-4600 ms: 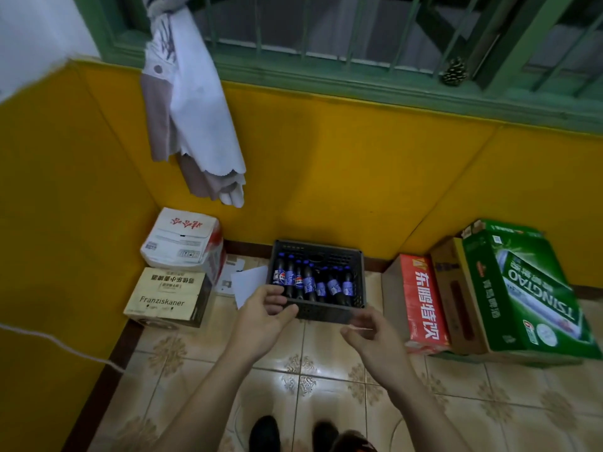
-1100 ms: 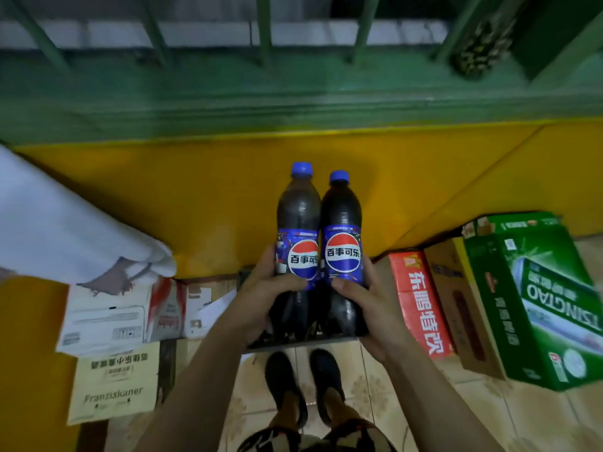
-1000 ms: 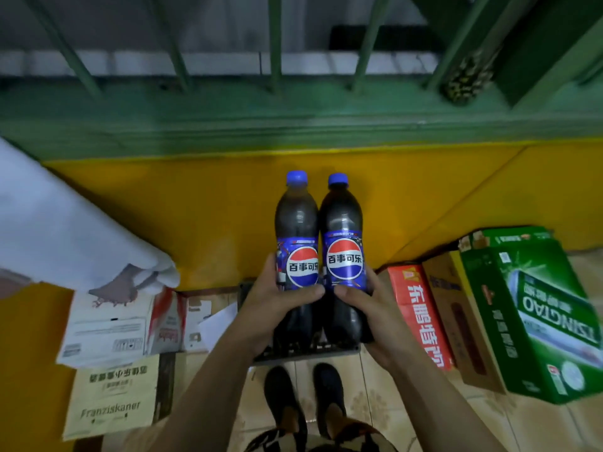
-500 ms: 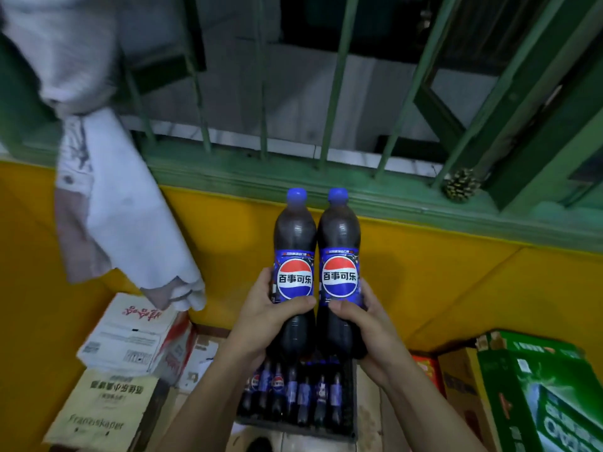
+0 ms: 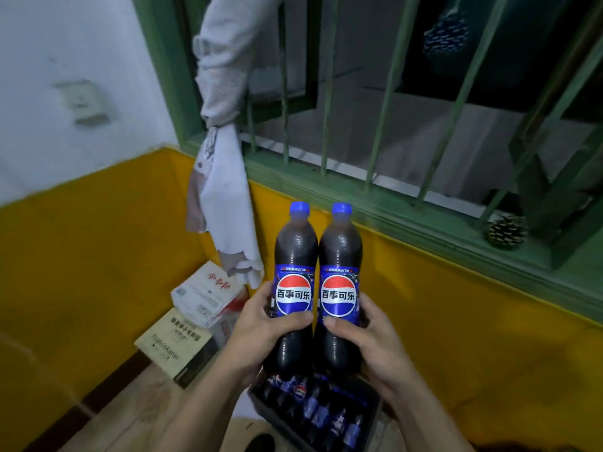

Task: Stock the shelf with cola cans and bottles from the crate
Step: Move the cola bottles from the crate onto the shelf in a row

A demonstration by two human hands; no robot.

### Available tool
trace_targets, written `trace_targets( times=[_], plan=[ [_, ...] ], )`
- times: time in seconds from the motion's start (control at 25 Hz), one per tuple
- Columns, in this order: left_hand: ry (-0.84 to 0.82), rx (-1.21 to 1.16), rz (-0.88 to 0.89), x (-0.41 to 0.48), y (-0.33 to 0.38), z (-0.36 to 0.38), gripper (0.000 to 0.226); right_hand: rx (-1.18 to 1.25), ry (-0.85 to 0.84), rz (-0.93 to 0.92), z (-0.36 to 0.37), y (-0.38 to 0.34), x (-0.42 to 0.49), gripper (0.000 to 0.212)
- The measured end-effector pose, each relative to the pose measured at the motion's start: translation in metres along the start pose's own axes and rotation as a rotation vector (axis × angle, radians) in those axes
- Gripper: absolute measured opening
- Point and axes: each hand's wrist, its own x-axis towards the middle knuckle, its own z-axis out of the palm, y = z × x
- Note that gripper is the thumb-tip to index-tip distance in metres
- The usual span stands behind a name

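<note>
Head view: the left hand (image 5: 257, 324) and right hand (image 5: 372, 337) each grip one upright Pepsi bottle (image 5: 295, 288), side by side, above the crate (image 5: 368, 415), where more bottles wait; no shelf shows, so stocking looks barely begun.

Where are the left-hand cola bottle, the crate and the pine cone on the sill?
left-hand cola bottle (image 5: 294, 296): head view, on its label logo.
crate (image 5: 274, 419): head view, on its near side wall.
pine cone (image 5: 507, 231): head view, on its middle scales.

Dim, perhaps slightly blurred, wide-angle-bowed edges
</note>
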Motion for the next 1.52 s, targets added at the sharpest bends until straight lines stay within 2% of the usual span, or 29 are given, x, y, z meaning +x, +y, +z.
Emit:
trace_targets(
  times=[0.32, 0.68, 0.92, 1.08, 1.24, 1.32, 1.52],
  plan=[
    [0.335, 0.010, 0.031, -0.104, -0.004, -0.019, 0.061, -0.081, -0.363, 0.083, 0.035, 0.013, -0.032, 0.060],
    [0.763, -0.035, 0.132, -0.265, -0.005, -0.076, 0.065, -0.157, -0.780, 0.099, 0.158, 0.040, -0.096, 0.059],
    [1.029, -0.073, 0.235, -0.421, -0.019, -0.118, 0.067, -0.184, -1.064, 0.129, 0.268, 0.069, -0.200, 0.066],
    [1.215, -0.106, 0.305, -0.530, -0.039, -0.135, 0.059, -0.206, -1.231, 0.172, 0.333, 0.092, -0.287, 0.058],
    [1.361, -0.128, 0.349, -0.625, -0.053, -0.144, 0.055, -0.225, -1.344, 0.170, 0.387, 0.117, -0.369, 0.060],
    [1.443, -0.113, 0.355, -0.665, -0.056, -0.150, 0.055, -0.219, -1.397, 0.181, 0.410, 0.124, -0.403, 0.055],
    [1.560, -0.136, 0.398, -0.739, -0.065, -0.161, 0.068, -0.236, -1.525, 0.202, 0.462, 0.141, -0.469, 0.055]
  ],
)
